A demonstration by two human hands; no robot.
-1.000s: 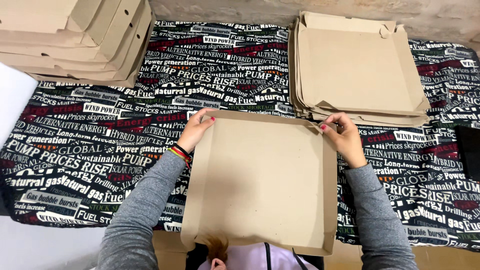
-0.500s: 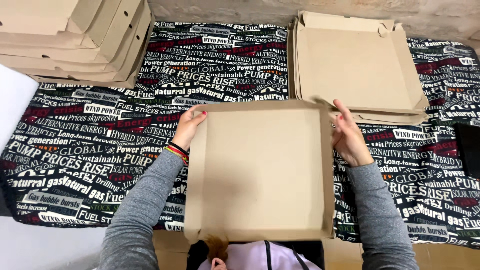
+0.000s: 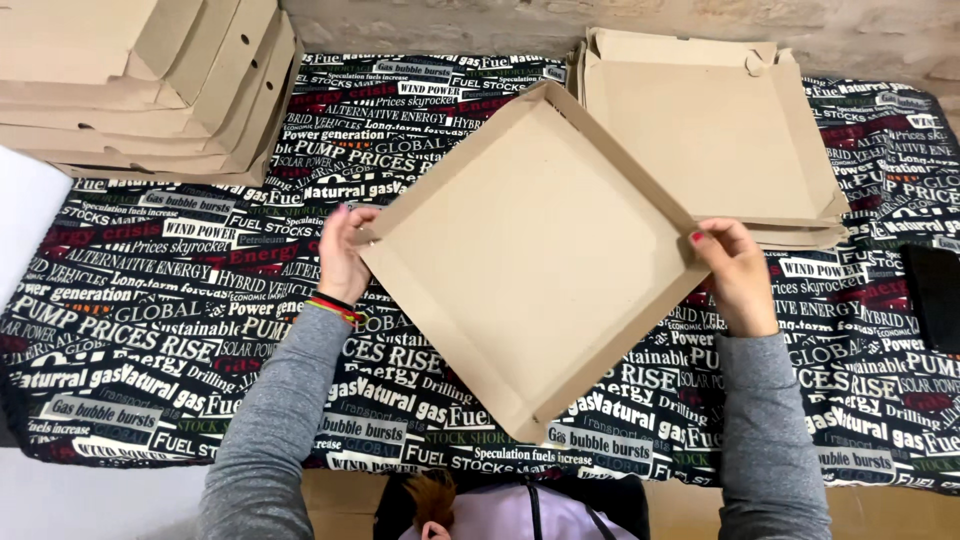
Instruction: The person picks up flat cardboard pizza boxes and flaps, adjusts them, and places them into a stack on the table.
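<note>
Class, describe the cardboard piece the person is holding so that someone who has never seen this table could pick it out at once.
Start at the table covered by a black cloth printed all over with words. Above its middle, the left hand and right hand hold a brown cardboard tray by opposite corners. Unlike the flat cardboard sheets stacked at back right and the folded boxes at back left, it is turned like a diamond with raised edges.

The flat cardboard sheet is now turning into a diamond angle, its side flaps standing up like a shallow tray. The left hand and right hand are spreading apart to opposite corners.
</note>
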